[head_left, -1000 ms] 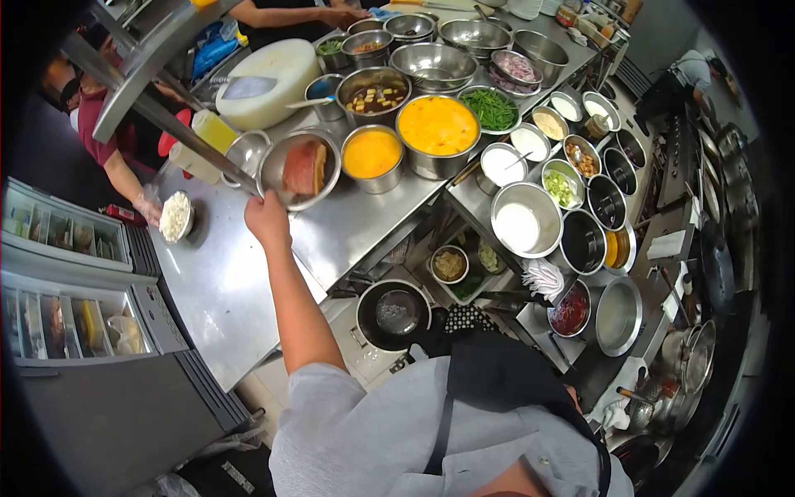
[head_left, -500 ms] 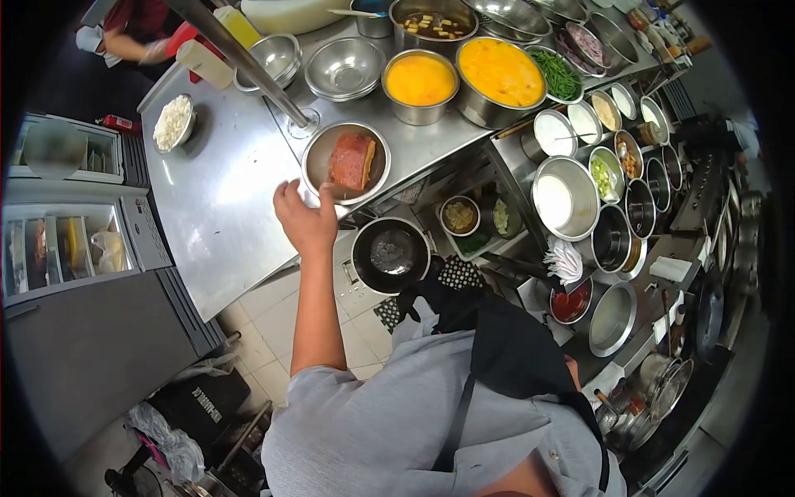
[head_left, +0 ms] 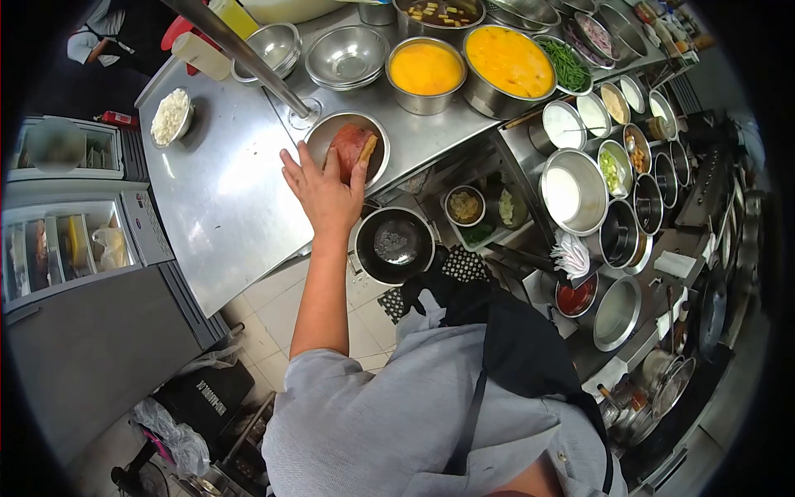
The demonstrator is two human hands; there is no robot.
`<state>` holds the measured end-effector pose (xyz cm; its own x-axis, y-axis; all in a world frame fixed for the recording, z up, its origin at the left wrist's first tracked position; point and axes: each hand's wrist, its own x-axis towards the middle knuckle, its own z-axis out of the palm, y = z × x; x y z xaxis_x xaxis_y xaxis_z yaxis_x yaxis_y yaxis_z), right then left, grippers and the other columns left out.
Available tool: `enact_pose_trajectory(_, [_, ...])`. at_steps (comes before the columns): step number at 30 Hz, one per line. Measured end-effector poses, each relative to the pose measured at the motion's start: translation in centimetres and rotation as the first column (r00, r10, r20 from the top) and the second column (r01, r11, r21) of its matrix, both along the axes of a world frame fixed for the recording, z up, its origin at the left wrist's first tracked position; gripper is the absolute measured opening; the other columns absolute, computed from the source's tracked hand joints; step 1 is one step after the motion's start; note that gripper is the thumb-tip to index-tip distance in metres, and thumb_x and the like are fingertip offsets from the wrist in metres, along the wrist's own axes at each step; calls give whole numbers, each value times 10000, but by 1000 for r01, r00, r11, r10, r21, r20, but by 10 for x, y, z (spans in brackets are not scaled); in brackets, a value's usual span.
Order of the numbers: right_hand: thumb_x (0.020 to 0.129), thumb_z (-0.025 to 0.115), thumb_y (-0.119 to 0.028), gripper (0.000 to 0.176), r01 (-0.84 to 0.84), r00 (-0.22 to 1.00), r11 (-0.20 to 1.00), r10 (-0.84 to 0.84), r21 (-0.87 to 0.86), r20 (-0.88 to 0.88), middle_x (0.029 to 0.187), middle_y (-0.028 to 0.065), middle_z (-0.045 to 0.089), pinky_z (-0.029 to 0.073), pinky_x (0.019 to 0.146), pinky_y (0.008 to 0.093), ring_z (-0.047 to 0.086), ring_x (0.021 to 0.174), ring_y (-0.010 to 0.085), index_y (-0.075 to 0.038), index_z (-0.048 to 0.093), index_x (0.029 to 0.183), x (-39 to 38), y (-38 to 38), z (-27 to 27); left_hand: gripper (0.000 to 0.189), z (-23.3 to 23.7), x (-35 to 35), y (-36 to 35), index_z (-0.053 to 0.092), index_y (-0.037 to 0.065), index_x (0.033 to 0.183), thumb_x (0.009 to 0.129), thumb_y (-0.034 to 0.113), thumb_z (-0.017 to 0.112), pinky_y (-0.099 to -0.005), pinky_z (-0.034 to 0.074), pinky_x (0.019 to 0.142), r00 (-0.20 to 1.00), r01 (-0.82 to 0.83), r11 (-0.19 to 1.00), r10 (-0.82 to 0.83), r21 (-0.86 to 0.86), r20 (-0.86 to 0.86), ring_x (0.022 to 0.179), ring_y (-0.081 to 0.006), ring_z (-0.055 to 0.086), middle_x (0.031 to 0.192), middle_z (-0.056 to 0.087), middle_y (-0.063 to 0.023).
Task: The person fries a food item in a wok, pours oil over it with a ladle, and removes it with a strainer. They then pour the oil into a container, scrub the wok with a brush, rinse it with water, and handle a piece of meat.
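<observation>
A steel bowl [head_left: 383, 166] stands near the counter's front edge with a reddish-brown block of cooked meat [head_left: 351, 147] in it. My left hand [head_left: 330, 197] reaches over the bowl's near side, palm down, its fingers spread and its fingertips right at the meat's near side. The thumb points up beside the meat's right end and overlaps it in this view. My hand covers the near rim of the bowl. My right hand is out of sight behind my body and the black apron [head_left: 534, 344].
Behind the bowl are stacked steel bowls [head_left: 346, 56] and two pots of yellow liquid [head_left: 426, 68]. A metal post [head_left: 248, 62] rises beside it. A bowl of white crumbly food [head_left: 171, 118] sits left. A black wok [head_left: 394, 246] is below the counter edge; sauce containers [head_left: 573, 190] line the right.
My left hand has moved from the bowl's near-left rim rightward and over the bowl, up to the meat, fingers spreading. A co-worker at the far left has shifted back from the counter.
</observation>
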<state>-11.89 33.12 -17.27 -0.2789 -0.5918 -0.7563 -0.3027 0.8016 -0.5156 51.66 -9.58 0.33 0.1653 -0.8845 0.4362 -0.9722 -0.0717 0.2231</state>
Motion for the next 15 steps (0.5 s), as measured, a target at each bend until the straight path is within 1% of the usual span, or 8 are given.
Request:
enact_pose_trajectory(1, [755,679,-255,391,-54,988,997,61,54,-143,849,94,649,474,657,272,602,767,147,45,606,996,0,0,-1,422,2,-2,1,622,96,1074,766,384,616,-546,137,1052,1000,14,1000,-14,9,-12,1288,-473,166,1343,304,-263])
enact_pose_trajectory(4, [760,677,-235,370,24,998,999,-22,43,-51,860,95,652,481,665,272,606,763,145,54,608,981,-3,8,-12,463,8,-8,1,608,74,1098,775,406,600,-553,135,1050,990,135,990,-134,29,-31,1286,-480,163,1346,299,-270])
enact_pose_trajectory(7, [769,672,-232,321,-26,990,1000,27,6,-142,835,87,659,479,663,264,606,750,130,34,629,943,-3,15,-24,428,-3,-7,-4,609,136,1126,791,401,586,-543,143,1052,1000,-26,1000,26,0,-13,1283,-492,154,1361,294,-259])
enact_pose_trajectory(10, [781,664,-227,254,-98,955,994,82,-41,-286,798,74,668,477,659,252,605,731,106,4,660,887,13,11,-38,439,9,-4,-1,603,132,1137,795,405,580,-540,135,1056,987,161,985,-161,60,-15,1288,-488,145,1369,279,-266])
enact_pose_trajectory(11, [796,646,-203,207,38,980,998,-47,-49,-193,777,72,671,473,656,248,607,730,99,-10,670,868,56,-36,25,441,9,-3,-2,602,125,1138,791,396,587,-536,130,1060,983,183,981,-183,65,-9,1290,-488,140,1359,292,-269])
enact_pose_trajectory(12, [796,646,-203,207,55,981,997,-65,-59,-183,777,72,671,473,656,248,607,730,99,-10,670,868,61,-37,27,441,6,-2,-4,602,125,1138,791,396,587,-536,130,1060,980,199,978,-200,56,3,1290,-488,140,1359,292,-269])
enact_pose_trajectory(14, [794,642,-176,196,17,971,999,-28,-47,-239,752,61,658,469,633,254,599,701,109,0,664,880,76,-49,36,436,6,0,-11,601,128,1138,784,383,594,-536,120,1062,998,61,997,-61,46,7,1296,-487,116,1365,287,-258])
enact_pose_trajectory(15, [791,636,-151,173,90,978,996,-92,-23,-187,701,46,627,456,582,261,571,642,112,10,649,854,88,-59,53,421,13,-2,-17,597,95,1125,770,321,613,-510,226,1029,996,60,997,-57,-40,68,1243,-459,262,1293,379,-247])
